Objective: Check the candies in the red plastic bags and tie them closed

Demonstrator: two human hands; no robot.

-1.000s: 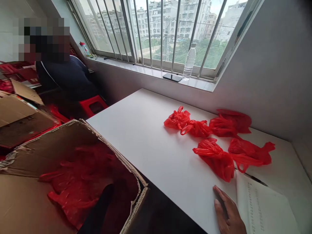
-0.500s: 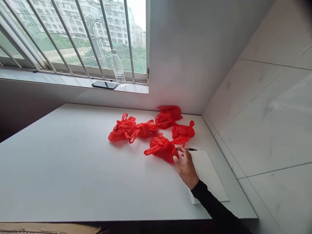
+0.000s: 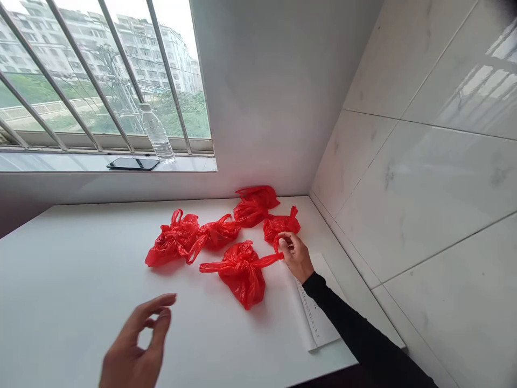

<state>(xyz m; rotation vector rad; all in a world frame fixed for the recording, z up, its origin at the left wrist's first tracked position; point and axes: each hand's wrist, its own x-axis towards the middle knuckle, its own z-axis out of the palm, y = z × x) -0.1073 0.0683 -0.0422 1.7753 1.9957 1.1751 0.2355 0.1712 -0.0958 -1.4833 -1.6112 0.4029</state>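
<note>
Several tied red plastic bags lie on a white table (image 3: 81, 280). My right hand (image 3: 295, 253), in a black sleeve, pinches a handle loop of the far-right red bag (image 3: 280, 226), right beside the tail of the nearest bag (image 3: 242, 272). My left hand (image 3: 135, 345) hovers over the table's front left, fingers loosely curled and apart, holding nothing. Other red bags lie at the left (image 3: 173, 242), the middle (image 3: 216, 234) and the back (image 3: 254, 203).
A sheet of printed paper (image 3: 317, 315) lies under my right forearm near the table's right edge. On the windowsill stand a clear water bottle (image 3: 155, 132) and a dark phone (image 3: 132, 163). Tiled wall closes the right side; barred window at the back left.
The view swung right, away from the cardboard box and the seated person. My right hand moved from the table edge up to the bags and pinched a handle. My left hand came into view.
</note>
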